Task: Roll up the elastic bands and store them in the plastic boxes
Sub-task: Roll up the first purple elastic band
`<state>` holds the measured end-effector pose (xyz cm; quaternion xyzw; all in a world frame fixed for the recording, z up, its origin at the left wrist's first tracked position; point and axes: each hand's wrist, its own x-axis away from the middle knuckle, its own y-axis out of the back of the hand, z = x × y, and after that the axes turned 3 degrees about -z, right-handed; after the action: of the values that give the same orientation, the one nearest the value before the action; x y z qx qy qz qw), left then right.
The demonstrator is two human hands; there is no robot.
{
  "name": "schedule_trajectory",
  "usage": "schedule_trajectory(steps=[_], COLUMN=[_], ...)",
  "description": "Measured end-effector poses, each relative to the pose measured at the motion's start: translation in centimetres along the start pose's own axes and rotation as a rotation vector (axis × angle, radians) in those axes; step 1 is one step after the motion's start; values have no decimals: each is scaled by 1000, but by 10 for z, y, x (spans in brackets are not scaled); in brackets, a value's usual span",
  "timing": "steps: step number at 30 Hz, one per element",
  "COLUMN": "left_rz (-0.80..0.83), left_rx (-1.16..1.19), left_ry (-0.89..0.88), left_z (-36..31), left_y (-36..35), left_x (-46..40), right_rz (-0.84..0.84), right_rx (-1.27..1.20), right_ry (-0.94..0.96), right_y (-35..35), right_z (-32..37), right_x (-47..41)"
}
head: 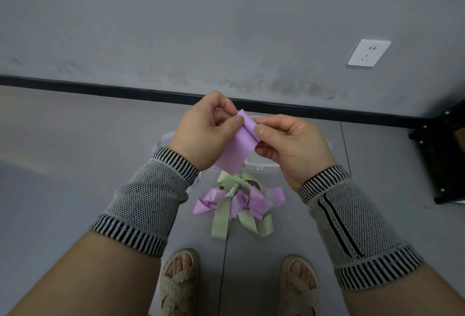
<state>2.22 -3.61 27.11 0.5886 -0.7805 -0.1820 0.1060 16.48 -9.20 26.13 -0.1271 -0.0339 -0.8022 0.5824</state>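
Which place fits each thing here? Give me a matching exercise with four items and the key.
Things:
1. purple band
2. pile of bands
3. wall socket
4. plastic boxes

Places:
A. on the grey wall, upper right
B. on the floor, mostly hidden behind the hands
C. pinched between the left hand and right hand
D. on the floor near the sandals

Pairs: 1-C, 2-D, 3-A, 4-B

A grey wall (201, 26) carries a white socket (369, 52); a black skirting board (100, 87) meets the grey floor (63, 139). Dark furniture (442, 154) stands right.
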Motion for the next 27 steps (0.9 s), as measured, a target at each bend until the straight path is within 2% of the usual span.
schedule_trajectory(steps=[5,14,20,27], left_rz=[57,120,112,34], left_rx=[-24,-91,52,117], left_ry=[73,41,65,53], left_z=[1,2,-1,-6], left_y=[0,1,4,3], left_x=[1,-1,1,3], right_rz=[-122,-151,-170,-182], right_rx=[-56,9,-25,12], right_ry=[-8,1,7,119], right_y=[3,2,3,-2], right_z=[-2,-6,-6,-5], right_x=[-4,-5,-6,-3])
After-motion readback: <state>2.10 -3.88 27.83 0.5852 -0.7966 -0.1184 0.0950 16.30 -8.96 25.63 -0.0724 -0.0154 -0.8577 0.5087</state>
